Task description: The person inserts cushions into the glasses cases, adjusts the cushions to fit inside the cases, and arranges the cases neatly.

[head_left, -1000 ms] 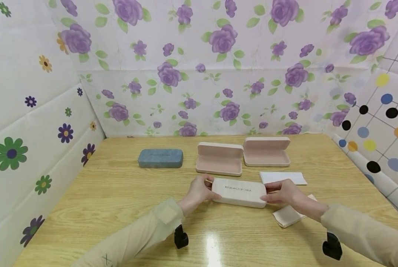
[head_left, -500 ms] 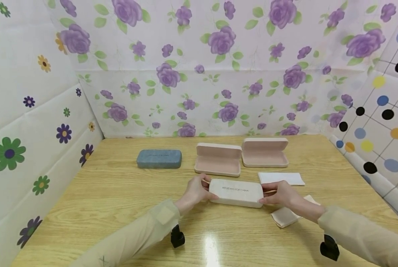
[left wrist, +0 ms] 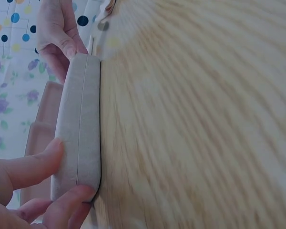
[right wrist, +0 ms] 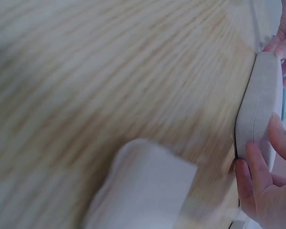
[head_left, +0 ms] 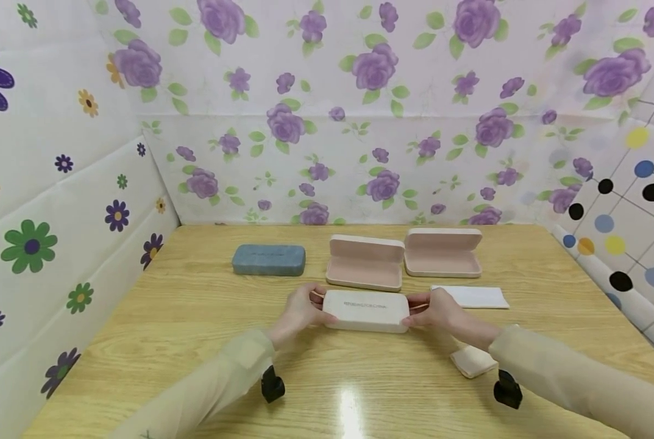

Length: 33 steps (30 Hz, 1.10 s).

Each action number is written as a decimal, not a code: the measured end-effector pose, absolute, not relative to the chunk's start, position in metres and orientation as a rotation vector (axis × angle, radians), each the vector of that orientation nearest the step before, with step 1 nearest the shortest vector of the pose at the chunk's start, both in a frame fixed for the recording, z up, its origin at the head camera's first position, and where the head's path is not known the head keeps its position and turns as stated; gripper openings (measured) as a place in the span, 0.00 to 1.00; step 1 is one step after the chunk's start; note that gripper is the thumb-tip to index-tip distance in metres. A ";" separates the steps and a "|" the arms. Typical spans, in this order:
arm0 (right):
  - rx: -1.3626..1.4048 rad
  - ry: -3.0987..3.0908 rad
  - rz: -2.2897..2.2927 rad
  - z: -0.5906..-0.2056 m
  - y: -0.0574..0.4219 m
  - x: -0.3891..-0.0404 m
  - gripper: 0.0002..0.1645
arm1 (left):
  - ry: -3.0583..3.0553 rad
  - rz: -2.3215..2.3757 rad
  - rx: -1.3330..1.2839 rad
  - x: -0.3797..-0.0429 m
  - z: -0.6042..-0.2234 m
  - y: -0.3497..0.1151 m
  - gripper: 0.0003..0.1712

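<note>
One beige cloth is laid near the right sleeve | white case is gripped at its ends by left hand and right hand | just behind, two open pink cases are set | blue case is put to their left

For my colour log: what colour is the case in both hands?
The case is off-white, best seen in the head view.
</note>
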State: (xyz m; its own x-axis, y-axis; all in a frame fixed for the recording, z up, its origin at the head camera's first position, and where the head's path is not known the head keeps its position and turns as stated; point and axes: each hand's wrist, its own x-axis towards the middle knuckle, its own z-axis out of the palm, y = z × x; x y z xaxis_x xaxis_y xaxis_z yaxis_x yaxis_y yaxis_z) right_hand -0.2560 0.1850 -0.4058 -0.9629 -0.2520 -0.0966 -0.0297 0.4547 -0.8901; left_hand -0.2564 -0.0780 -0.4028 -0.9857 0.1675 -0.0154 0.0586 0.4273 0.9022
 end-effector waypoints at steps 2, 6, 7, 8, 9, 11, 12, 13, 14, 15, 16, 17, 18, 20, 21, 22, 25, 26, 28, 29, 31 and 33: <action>-0.276 2.509 -1.502 -0.406 0.179 -0.259 0.33 | 2.585 1.608 0.201 -0.257 -0.403 -0.085 0.31; -0.333 2.528 -1.481 -0.409 0.163 -0.265 0.33 | 2.638 1.598 0.227 -0.263 -0.411 -0.103 0.31; -0.344 2.534 -1.466 -0.409 0.159 -0.266 0.34 | 2.649 1.592 0.225 -0.263 -0.411 -0.108 0.31; -0.355 2.539 -1.454 -0.410 0.154 -0.268 0.34 | 2.654 1.595 0.214 -0.263 -0.412 -0.113 0.31; -0.370 2.545 -1.438 -0.410 0.149 -0.270 0.34 | 2.662 1.591 0.208 -0.264 -0.413 -0.118 0.32; -0.404 2.548 -1.422 -0.411 0.139 -0.273 0.34 | 2.649 1.599 0.134 -0.262 -0.408 -0.127 0.32; -0.420 2.539 -1.432 -0.411 0.134 -0.275 0.34 | 2.652 1.599 0.124 -0.262 -0.407 -0.132 0.31; -0.460 2.506 -1.463 -0.412 0.129 -0.277 0.33 | 2.654 1.615 0.112 -0.262 -0.407 -0.136 0.31; -0.488 2.477 -1.495 -0.412 0.124 -0.279 0.32 | 2.656 1.621 0.102 -0.262 -0.406 -0.141 0.31; -0.512 2.443 -1.529 -0.413 0.119 -0.281 0.31 | 2.662 1.620 0.090 -0.261 -0.405 -0.145 0.31; -0.536 2.418 -1.555 -0.413 0.114 -0.283 0.30 | 2.664 1.630 0.080 -0.261 -0.404 -0.149 0.31; -0.546 2.396 -1.577 -0.413 0.110 -0.284 0.29 | 2.670 1.632 0.076 -0.260 -0.403 -0.152 0.31; -0.563 2.386 -1.585 -0.414 0.105 -0.286 0.28 | 2.672 1.630 0.067 -0.260 -0.402 -0.156 0.31; -0.575 2.388 -1.579 -0.413 0.097 -0.288 0.28 | 2.659 1.645 0.054 -0.261 -0.402 -0.164 0.31; -0.579 2.402 -1.564 -0.413 0.093 -0.289 0.28 | 2.646 1.655 0.047 -0.262 -0.402 -0.168 0.32; -0.583 2.407 -1.555 -0.412 0.089 -0.290 0.27 | 2.632 1.666 0.045 -0.263 -0.402 -0.172 0.32; -0.614 2.421 -1.538 -0.410 0.076 -0.293 0.26 | 2.620 1.670 0.026 -0.266 -0.403 -0.185 0.31; -0.621 2.431 -1.526 -0.410 0.072 -0.294 0.25 | 2.619 1.670 0.023 -0.267 -0.403 -0.189 0.31; -0.603 2.437 -1.509 -0.409 0.062 -0.296 0.24 | 2.609 1.668 0.009 -0.269 -0.402 -0.197 0.31; -0.599 2.435 -1.508 -0.409 0.058 -0.297 0.24 | 2.604 1.671 0.007 -0.269 -0.402 -0.201 0.31; -0.584 2.452 -1.484 -0.409 0.049 -0.299 0.24 | 2.579 1.686 0.005 -0.270 -0.402 -0.209 0.32; -0.579 2.467 -1.461 -0.408 0.039 -0.301 0.25 | 2.563 1.692 -0.012 -0.270 -0.401 -0.217 0.32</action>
State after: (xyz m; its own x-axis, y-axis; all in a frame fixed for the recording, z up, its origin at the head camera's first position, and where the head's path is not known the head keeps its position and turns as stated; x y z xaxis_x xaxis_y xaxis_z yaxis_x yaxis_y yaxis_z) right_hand -0.3014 0.0395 -0.4083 -0.8992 -0.4374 0.0143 -0.2227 0.4293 -0.8753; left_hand -0.2696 -0.2171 -0.4014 -0.9975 0.0322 -0.0633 -0.0456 0.3934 0.9182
